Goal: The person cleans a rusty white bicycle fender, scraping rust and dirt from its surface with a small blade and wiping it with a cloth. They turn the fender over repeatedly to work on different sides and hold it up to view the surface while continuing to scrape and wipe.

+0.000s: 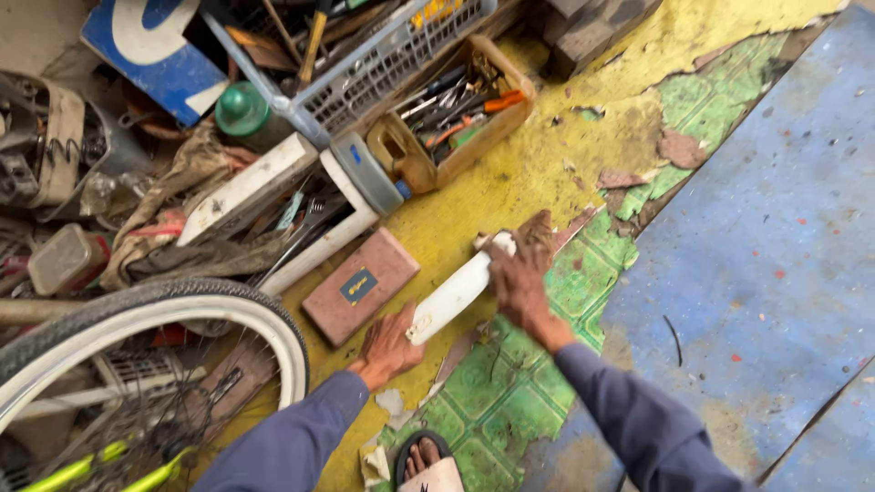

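Both hands hold a white tube (453, 296) low over the yellow floor (538, 164). The left hand (387, 346) has its grip closed around the tube's near end; the right hand (518, 278) grasps the far end. Just left of the tube lies a flat pink box (360, 284) with a small dark square label and a yellow mark on it. Farther back stand a tan tool caddy (456, 114), a grey basket (383, 64) and a blue sign (150, 46) with a white curve. A bicycle wheel (146, 319) sits near the left sleeve.
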Demonstrator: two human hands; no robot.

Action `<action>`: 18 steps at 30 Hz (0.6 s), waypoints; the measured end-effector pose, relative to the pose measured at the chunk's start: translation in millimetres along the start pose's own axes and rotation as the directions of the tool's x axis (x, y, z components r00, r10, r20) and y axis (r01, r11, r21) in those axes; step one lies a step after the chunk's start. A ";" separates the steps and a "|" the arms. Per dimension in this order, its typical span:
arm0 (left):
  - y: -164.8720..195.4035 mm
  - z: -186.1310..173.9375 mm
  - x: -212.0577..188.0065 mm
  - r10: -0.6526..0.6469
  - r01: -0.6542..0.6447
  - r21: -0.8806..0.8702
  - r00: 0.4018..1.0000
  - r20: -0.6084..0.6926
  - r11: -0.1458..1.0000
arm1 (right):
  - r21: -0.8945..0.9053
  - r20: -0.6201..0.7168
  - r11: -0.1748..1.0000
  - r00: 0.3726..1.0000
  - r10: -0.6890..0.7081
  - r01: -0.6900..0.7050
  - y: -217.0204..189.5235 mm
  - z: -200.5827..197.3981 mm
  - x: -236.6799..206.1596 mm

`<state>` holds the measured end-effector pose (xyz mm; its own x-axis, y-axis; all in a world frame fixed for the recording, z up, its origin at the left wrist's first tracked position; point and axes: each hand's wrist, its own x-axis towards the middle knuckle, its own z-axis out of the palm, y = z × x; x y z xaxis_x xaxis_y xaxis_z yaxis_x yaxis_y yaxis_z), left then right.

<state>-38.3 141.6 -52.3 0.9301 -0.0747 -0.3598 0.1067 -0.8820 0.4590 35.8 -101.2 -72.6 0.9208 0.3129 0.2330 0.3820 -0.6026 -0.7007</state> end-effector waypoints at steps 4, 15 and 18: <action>-13.1 11.6 -0.7 -0.025 0.027 -0.036 0.999 0.033 0.999 | -0.011 0.201 0.941 0.922 -0.331 0.339 -20.1 23.3 -21.2; -31.2 30.9 2.9 0.039 -0.034 -0.120 0.998 0.040 0.992 | -0.008 -0.069 0.999 0.997 -0.043 0.043 10.8 -1.1 -0.8; -32.5 29.3 4.5 -0.013 0.013 -0.234 1.000 0.001 0.972 | 0.132 -0.265 0.987 0.956 0.128 -0.095 13.4 -3.3 -8.6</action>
<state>-48.0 156.3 -92.6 0.9283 -0.0637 -0.3664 0.1979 -0.7495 0.6318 33.3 -114.4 -81.8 0.9498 0.0275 0.3117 0.2787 -0.5273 -0.8027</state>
